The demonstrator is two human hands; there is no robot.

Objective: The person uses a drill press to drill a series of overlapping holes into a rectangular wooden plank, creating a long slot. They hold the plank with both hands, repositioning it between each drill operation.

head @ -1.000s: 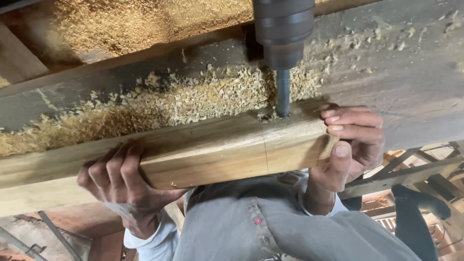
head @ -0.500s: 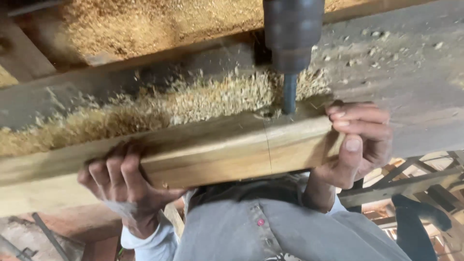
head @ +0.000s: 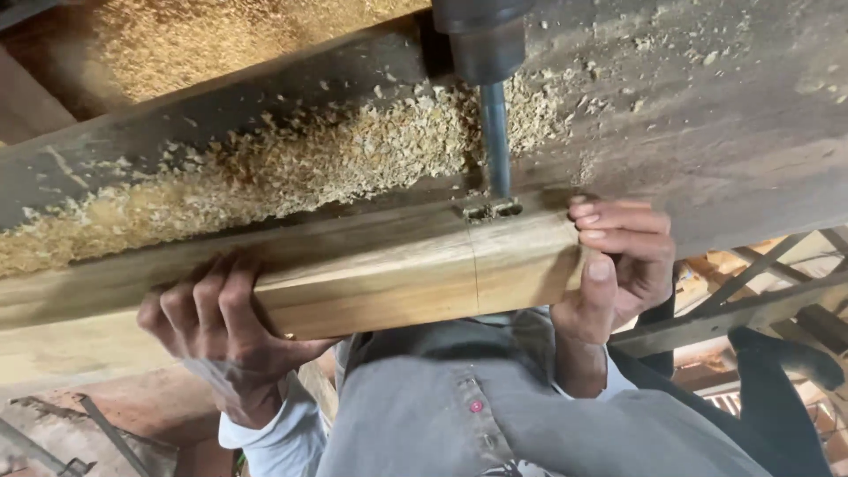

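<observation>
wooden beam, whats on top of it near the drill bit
On the wooden beam, the drill bit meets a slot-shaped hole. Right hand fingers wrap its end. The hole's depth is hidden.

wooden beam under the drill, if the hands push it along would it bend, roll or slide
The wooden beam looks thick and solid, so it would probably stay stiff. Its flat faces and square edges make rolling unlikely. Loose wood shavings beside it might let it slide fairly easily, though the left hand and right hand both grip it.

At the bottom centre, the person wears a grey buttoned shirt (head: 424, 415) with a small red button (head: 474, 406); pale sleeve cuffs (head: 265, 433) show at lower left; both hands are bare.
</observation>
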